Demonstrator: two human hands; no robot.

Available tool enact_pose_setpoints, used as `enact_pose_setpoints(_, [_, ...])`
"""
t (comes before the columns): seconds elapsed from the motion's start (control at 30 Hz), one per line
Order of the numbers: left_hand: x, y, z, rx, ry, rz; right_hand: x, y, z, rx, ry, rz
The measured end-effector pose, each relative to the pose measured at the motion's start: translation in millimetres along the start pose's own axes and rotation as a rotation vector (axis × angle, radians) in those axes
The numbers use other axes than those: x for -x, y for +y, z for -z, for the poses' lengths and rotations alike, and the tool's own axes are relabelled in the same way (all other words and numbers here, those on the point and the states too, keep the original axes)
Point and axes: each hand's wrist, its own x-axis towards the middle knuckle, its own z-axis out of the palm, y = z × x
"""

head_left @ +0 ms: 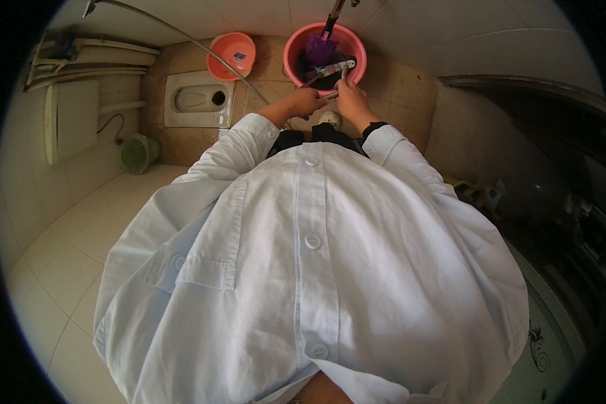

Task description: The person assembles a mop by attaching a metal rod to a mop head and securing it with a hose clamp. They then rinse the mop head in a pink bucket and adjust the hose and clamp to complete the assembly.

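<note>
Okay, both hands closed: left hand (308, 102) wraps a slim grey rod (329, 95) just outside the pink tub's (359, 50) near rim, right hand (350, 97) grips it at that rim. Squeeze force unreadable. Pale bar (333, 68) and purple tool (321, 50) inside tub.

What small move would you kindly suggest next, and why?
Perhaps ease the grey rod back: the left hand and right hand seem to hold it, and the pale bar before them lies in the pink tub, close to the purple head.
</note>
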Motion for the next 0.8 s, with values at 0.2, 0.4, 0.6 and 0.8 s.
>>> enact_pose_setpoints(0.2, [-2.1,-5.7,-0.2,0.048,0.031,0.009,0.7,-1.2,-1.5,0.003,0.025,-0.003])
enact_pose_setpoints(0.4, [-2.7,-3.3,5.1,0.074,0.038,0.021,-5.9,-1.3,-3.0,-0.013,0.040,-0.004])
enact_pose_setpoints(0.6, [-2.8,-1.6,7.3,0.068,0.032,0.034,-8.1,-0.3,-4.0,-0.001,0.053,0.001])
enact_pose_setpoints(0.8, [-3.0,-2.7,2.6,0.085,0.048,0.023,-5.4,1.0,-1.7,-0.060,0.066,0.023])
